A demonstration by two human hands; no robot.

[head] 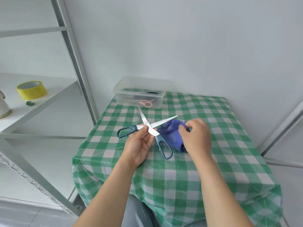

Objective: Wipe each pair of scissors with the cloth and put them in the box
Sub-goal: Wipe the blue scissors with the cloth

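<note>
Left hand (139, 143) pinches the scissors (154, 132) right at the pivot, thumb and fingertips on the steel, blades splayed wide open. Right hand (196, 138) is bunched round the blue cloth (170, 133), which sits just beside the pivot, up against the right-pointing blade. Whether the lower handle rests on the worktop (221, 161) or hangs just above it, I can't tell.

So this reads as the wiping step, partway in. To do it well, fold the cloth over the flat of one blade and draw from pivot out to tip, coming over the spine and never along the edge. Then do the other blade, then the handles. That pinch at the pivot is what stops the blades snapping shut on the cloth hand, so it wants to be firm.

Beyond the left hand, the box (121, 95) sits against the wall (196, 46), with a pink pair (147, 104) and something dark already inside. The far blade tip points at its front wall, near but apart. One handle loop juts toward the worktop's left edge, close by. Past that edge stands a shelf (57, 82) with a tape roll (32, 90).

The best room is on the right hand's far side and between hands and box, all bare checked worktop. I'd close the blades before the lift and go in over the box's front rim.
</note>
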